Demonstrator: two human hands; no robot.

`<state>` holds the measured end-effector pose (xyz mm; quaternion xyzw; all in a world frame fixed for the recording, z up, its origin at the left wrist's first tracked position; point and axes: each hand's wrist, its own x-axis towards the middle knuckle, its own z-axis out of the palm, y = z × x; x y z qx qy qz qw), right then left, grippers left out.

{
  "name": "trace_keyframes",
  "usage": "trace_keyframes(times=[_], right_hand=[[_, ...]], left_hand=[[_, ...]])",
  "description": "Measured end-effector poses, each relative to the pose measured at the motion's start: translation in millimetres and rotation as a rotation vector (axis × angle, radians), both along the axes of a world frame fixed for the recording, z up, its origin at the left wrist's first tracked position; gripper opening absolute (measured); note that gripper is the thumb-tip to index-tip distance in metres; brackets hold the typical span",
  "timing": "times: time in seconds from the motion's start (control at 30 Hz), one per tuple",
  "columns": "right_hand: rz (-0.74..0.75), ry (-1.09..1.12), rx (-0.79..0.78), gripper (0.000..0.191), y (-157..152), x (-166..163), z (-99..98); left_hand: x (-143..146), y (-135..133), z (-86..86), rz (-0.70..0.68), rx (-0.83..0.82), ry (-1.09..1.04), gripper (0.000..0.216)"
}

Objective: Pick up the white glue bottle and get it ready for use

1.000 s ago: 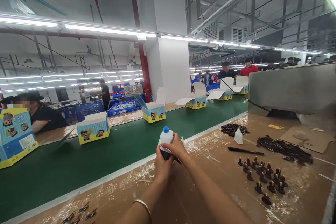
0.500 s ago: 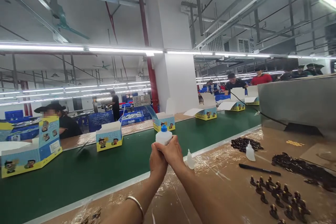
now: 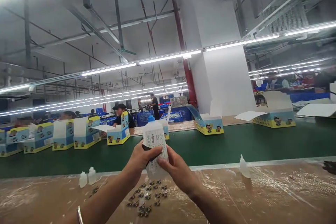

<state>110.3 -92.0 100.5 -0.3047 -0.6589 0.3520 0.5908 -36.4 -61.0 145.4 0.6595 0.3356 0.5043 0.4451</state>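
Note:
Both my hands hold a white plastic bottle (image 3: 155, 140) with a blue cap and a printed label, upright at chest height. My left hand (image 3: 143, 157) grips its left side with the thumb across the label. My right hand (image 3: 176, 172) supports its lower right side. Below them, several small dark figurine parts (image 3: 148, 197) lie scattered on the cardboard-covered table (image 3: 262, 196). A silver bangle (image 3: 78, 214) shows on my left wrist.
A green conveyor belt (image 3: 249, 143) runs behind the table and carries open blue-and-yellow printed boxes (image 3: 210, 125). Two small white dropper bottles (image 3: 88, 177) stand at left, another small bottle (image 3: 244, 166) at right. People work beyond the belt.
The view has swung left and up. The bottle has turned so its label faces me and sits higher in my hands. The pen and dark parts piles on the right have left the view.

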Motion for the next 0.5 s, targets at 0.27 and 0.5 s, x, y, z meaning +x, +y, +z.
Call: trace_keyframes(times=[0.27, 0.5], right_hand=[[0.092, -0.052, -0.14, 0.076, -62.3, -105.7, -41.3], [-0.249, 0.094, 0.073, 0.053, -94.2, -103.8, -159.7]], left_hand=[[-107.1, -78.9, -22.2, 0.153, -0.246, 0.023, 0.049], [-171.3, -108.9, -74.2, 0.37, -0.291, 0.415, 0.045]])
